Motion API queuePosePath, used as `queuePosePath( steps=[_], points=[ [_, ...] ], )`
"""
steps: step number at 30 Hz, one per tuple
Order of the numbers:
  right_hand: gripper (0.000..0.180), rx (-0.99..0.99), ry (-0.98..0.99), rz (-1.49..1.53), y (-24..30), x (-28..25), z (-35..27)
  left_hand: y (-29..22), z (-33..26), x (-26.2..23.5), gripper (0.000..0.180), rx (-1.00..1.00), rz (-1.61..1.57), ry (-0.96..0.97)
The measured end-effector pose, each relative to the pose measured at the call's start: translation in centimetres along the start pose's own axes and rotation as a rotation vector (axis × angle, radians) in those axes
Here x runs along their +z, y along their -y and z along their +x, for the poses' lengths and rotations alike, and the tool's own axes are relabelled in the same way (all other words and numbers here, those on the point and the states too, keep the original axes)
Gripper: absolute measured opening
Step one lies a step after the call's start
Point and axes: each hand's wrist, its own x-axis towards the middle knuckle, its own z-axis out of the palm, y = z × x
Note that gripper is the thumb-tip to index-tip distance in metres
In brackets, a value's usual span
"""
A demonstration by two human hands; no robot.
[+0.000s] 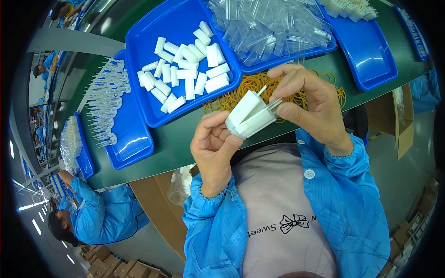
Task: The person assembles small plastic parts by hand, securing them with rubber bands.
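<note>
while the left hand (214, 142) is pinching a white bundle (245, 109) over the green desk (172, 146), the right hand (317, 104) is curling beside its thin tips (262, 90), grip unclear; several pieces are apparently already sitting together, others, white blocks (189, 89), are lying loose in a blue tray (167, 30).

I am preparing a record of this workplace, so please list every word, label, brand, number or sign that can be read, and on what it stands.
Greyish shirt: dark lettering on both sides of a bow drawing; I do not copy printed words.
Stacked cardboard boxes: any marks are too small and blurred to read.
Held white pieces: no lettering visible.
</note>
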Motion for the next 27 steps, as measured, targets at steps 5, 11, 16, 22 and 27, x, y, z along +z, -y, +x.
queuePosePath(
  steps=[5,11,16,22,27],
  points=[
    [0.017,-0.066,0.009,-0.046,0.6,0.8,-0.6,0.0,-0.3,0.4,0.040,0.071,0.052,0.051],
    [0.017,-0.088,-0.042,-0.093,0.3,0.9,-0.8,0.5,0.0,0.6,0.040,0.058,0.025,0.070],
    [0.018,-0.199,0.084,-0.261,1.2,-1.0,0.4,0.4,0.1,0.2,0.039,-0.027,-0.050,0.038],
    [0.026,-0.205,0.017,-1.008,-1.4,-4.2,0.6,-0.1,0.7,-0.6,0.037,-0.028,-0.093,-0.106],
    [0.027,-0.222,0.129,-1.142,-3.4,-3.6,0.2,-0.2,0.8,-0.3,0.039,-0.037,-0.084,-0.118]
  ],
)
